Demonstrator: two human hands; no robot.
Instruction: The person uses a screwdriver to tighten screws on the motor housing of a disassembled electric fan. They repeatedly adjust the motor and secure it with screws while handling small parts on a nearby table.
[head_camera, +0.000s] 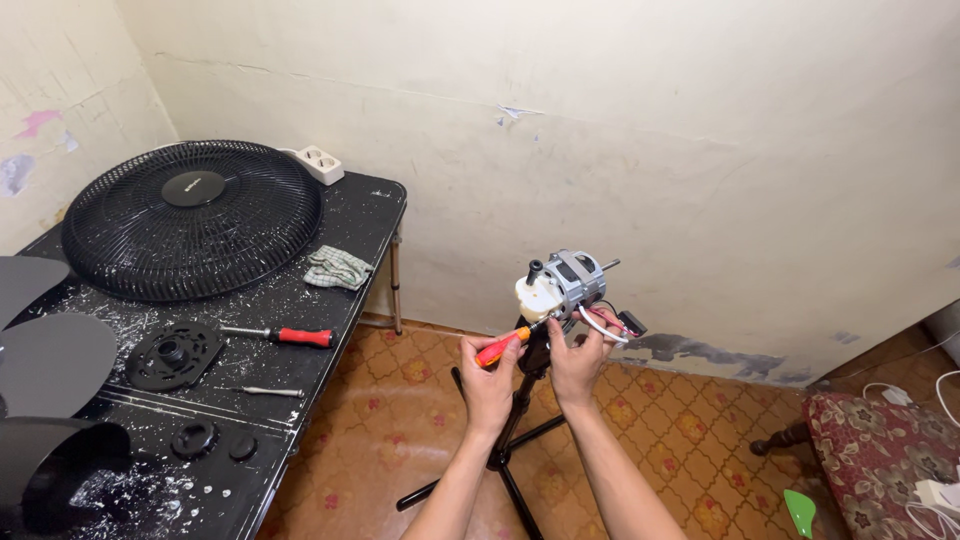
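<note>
Motor (565, 283) on stand; hands: left (487, 372) grips screwdriver (503, 347), right (578, 352) pinches wires (600, 327); tip hidden

left hand (488, 378) clenched, right hand (578, 358) cupped (forearms converging)

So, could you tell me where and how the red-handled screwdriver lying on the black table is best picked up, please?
Probably by its red handle, the thick end, which points right towards the table's edge. Come from above, with the grip across the handle, since the screwdriver lies flat. The thin metal shaft points left towards the round black fan part, offering less to hold.
</note>
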